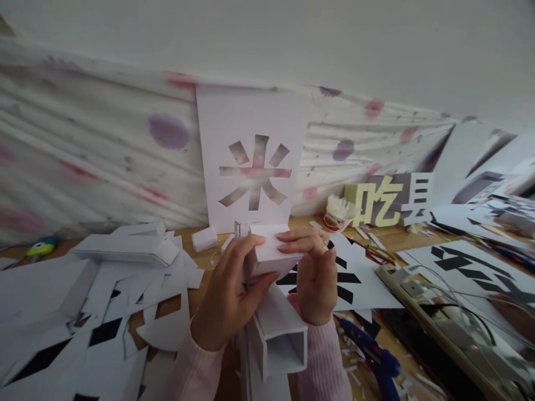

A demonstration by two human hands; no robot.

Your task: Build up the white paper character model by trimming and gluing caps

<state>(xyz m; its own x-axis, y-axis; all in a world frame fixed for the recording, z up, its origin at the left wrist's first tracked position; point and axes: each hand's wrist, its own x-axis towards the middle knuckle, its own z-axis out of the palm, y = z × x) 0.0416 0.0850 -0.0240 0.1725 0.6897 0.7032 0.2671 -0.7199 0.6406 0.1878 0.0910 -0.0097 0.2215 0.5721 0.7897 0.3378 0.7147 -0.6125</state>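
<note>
Between my hands is a white foam-board box piece (pixel 271 252), part of a three-dimensional letter form. My left hand (pixel 228 295) grips its left side, with the thumb below and the index finger on top. From the right, my right hand (pixel 315 267) lays its fingertips on the top face, its fingers bent and close together. A hollow white arm of board (pixel 281 320) reaches from below the box toward me, its open end showing. Behind stands a white sheet (pixel 213 167) with a cut-out character. The join under the box is partly hidden by my fingers.
White offcuts (pixel 163 323) crowd the left side. A blue glue gun (pixel 371 356) lies at the lower right, near a power strip (pixel 418 306) with cables. Farther back are a paper-filled tub (pixel 338 214), yellow letters (pixel 382 203) and printed sheets (pixel 472 267).
</note>
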